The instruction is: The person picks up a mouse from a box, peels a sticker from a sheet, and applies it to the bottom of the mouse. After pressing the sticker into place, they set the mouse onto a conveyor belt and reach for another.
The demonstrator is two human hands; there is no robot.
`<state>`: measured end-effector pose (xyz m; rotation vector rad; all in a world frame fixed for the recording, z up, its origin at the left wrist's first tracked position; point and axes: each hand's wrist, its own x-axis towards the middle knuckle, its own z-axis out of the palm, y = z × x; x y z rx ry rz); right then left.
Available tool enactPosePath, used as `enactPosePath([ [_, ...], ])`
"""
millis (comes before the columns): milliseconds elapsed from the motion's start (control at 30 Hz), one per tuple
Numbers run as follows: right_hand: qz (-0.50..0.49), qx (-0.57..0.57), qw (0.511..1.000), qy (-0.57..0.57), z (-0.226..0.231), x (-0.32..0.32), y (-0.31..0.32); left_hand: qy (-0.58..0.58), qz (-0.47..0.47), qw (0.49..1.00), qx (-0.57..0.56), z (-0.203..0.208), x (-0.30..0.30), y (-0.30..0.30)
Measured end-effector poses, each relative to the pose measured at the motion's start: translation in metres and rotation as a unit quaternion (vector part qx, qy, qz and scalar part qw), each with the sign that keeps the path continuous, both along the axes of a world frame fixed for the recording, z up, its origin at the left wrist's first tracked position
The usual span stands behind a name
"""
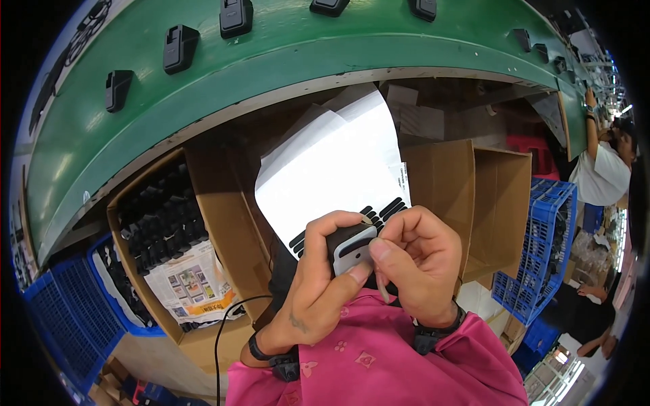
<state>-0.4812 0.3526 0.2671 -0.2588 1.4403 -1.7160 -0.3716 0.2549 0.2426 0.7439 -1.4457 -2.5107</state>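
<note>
My left hand is wrapped round a small black device with a light grey face, held tilted over my lap. Its thumb presses the lower edge of that face. Along the face runs a dark oblong strip. My right hand is closed at the device's right side, thumb and fingertip at the strip's end; its other fingers are curled in. Just beyond both hands lies a white sheet, with several black oblong strips along its near edge. The hands partly cover these strips.
A green bench curves across the far side, bearing several black devices. At left stands an open carton with dark parts and newspaper. Another carton and blue crates are at right, where other people appear.
</note>
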Motion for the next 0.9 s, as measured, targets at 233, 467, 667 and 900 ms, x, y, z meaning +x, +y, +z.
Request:
enactPosePath([
  [233, -0.018, 0.036, 0.999, -0.003, 0.004, 0.001, -0.007, 0.010, 0.000, 1.000, -0.018, 0.000, 0.002, -0.001],
  [467, -0.023, 0.022, 0.999, 0.010, -0.003, 0.003, -0.009, -0.011, -0.004, 1.000, -0.013, -0.002, 0.001, -0.001],
  [667, -0.040, 0.108, 0.991, 0.063, -0.025, -0.018, 0.000, 0.019, 0.053, 0.995, 0.084, -0.009, 0.002, -0.004],
  [900, 0.151, 0.093, 0.976, 0.124, -0.029, -0.004, 0.022, 0.113, 0.044, 0.977, 0.175, -0.017, -0.003, -0.005],
])
